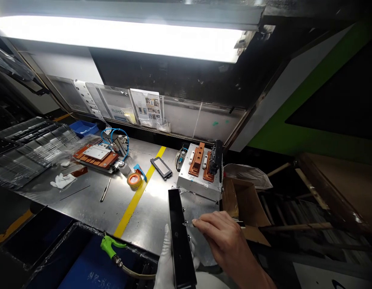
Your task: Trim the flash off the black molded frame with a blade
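Note:
My left hand (165, 261), in a white glove, holds a long black flat panel (180, 237) on edge at the bottom centre; the panel hides most of the fingers. My bare right hand (225, 237) is closed, with its fingertips pinched at the panel's right edge near some small fittings. What the fingertips pinch is too small to make out. Both hands are over the near edge of the steel bench (92, 200).
A metal fixture with orange blocks (201, 166) stands just beyond the panel. A small black frame (162, 167), orange tape roll (134, 180), another orange fixture with blue tubing (98, 154), a white glove (62, 180), an open cardboard box (243, 200) and a green air gun (109, 245) lie around.

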Motion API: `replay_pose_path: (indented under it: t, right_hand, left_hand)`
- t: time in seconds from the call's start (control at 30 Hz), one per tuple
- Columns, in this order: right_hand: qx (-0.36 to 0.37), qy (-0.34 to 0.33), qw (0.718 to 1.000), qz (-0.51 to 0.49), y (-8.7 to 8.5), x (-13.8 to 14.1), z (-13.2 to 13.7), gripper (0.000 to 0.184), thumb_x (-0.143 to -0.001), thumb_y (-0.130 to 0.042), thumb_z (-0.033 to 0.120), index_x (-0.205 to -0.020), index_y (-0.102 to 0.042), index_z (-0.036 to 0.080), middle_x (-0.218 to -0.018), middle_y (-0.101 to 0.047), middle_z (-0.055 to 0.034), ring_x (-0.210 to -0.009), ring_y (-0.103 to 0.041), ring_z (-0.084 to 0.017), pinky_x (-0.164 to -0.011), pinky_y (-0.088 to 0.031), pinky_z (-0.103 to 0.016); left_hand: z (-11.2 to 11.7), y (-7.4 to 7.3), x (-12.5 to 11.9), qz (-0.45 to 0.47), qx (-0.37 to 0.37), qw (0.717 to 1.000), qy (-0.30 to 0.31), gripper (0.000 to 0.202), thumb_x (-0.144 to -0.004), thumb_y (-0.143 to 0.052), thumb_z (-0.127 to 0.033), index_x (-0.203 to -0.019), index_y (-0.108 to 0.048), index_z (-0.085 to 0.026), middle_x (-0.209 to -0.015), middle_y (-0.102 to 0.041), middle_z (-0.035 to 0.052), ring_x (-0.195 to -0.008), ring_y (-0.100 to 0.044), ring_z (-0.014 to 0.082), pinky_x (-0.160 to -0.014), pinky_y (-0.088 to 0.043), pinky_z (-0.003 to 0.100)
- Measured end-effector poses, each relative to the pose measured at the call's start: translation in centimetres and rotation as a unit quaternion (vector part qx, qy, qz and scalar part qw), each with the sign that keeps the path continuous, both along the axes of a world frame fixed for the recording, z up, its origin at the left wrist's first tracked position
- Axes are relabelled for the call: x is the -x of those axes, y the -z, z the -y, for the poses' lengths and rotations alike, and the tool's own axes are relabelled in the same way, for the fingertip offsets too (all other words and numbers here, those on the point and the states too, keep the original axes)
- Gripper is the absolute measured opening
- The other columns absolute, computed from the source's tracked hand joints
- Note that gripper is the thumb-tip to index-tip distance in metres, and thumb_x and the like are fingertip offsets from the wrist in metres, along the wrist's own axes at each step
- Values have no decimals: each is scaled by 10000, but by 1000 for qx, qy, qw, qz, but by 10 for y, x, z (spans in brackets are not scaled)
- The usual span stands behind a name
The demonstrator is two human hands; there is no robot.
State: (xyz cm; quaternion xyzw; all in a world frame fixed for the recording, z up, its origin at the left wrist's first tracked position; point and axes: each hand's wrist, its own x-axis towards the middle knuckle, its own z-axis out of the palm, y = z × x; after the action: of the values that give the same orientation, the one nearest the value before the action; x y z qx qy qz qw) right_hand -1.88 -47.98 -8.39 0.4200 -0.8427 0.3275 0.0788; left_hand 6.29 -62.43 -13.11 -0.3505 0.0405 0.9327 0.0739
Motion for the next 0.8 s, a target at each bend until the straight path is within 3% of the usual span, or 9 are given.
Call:
replay_pose_path:
  t: [0.17,0.3,0.43,0.63,0.8]
  right_hand:
    - [-7,89,995,-51,7,8,-8,340,-934,-514,9,-1164,-656,214,-990,-706,-34,-864,-622,-182,-755,-412,-346]
    - [2,26,999,-31,-3,6,-15,324,-951,-502,46,-1187,-642,219,-999,-699,-44,-840,-615,-180,-734,-424,-342]
    - [-5,-22,1000,-22,-12,1,-13,363,-940,-486,30,-1217,-628,218,-1002,-694,-49,-840,-599,-183,-729,-411,-349]
    - [2,7,1000,-14,-12,4,-6,367,-936,-482,9,-1178,-647,231,-977,-703,-30,-820,-598,-170,-717,-401,-343]
    - [-13,60,997,-50,0,15,-5,313,-942,-529,40,-1143,-679,225,-978,-717,-35,-856,-630,-182,-738,-426,-350]
  left_hand:
    - [-7,-4,-2,3,-44,999,24,372,-763,-731,-543,-792,-696,-174,-483,-464,-20,-387,-406,103,-364,-333,240]
    - [-8,-3,1,9,-75,997,18,321,-776,-740,-493,-788,-696,-176,-507,-490,-19,-408,-429,93,-362,-309,203]
    - [-7,-3,1,19,-92,995,18,324,-788,-737,-451,-649,-629,-179,-542,-550,5,-466,-504,117,-419,-419,227]
    - [-8,-8,-3,14,-82,997,1,207,-845,-686,-403,-897,-712,-204,-751,-683,48,-650,-631,162,-565,-529,268]
    - [-8,-8,-10,-2,-57,997,43,346,-904,-581,-495,-1014,-646,-173,-795,-655,31,-634,-571,125,-568,-501,276]
